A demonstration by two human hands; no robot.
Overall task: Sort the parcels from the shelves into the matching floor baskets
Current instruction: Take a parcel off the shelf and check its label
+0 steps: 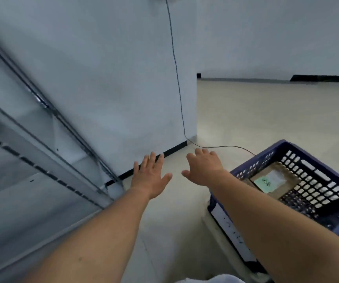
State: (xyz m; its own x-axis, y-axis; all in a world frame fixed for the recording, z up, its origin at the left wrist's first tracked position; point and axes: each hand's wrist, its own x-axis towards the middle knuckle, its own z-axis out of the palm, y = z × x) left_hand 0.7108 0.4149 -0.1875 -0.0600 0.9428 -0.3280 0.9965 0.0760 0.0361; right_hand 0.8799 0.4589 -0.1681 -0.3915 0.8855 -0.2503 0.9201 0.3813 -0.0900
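Reaching forward over the pale floor (256, 111) with the left hand (151, 176) and the right hand (204, 169) side by side near the centre of the view, each grip spread flat and holding nothing. Counting one brown parcel (287, 172) with a pale green label (269, 182) lying inside the blue floor basket (264, 151) at four o'clock, and so judging at least one parcel as sorted. Making out no other parcel anywhere, with the grey metal shelving (42, 160) slanting from nine to seven o'clock too blurred to read, and so not telling how many are waiting. Judging the next step as fetching another parcel from the shelves, with both hands free for it. Noting a thin black cable (176, 68) dropping down the white wall (103, 68) from twelve o'clock and trailing across the floor toward the basket's far side, possibly catching a foot there. Crossing the basket's near corner with the right forearm, and hiding part of its rim.
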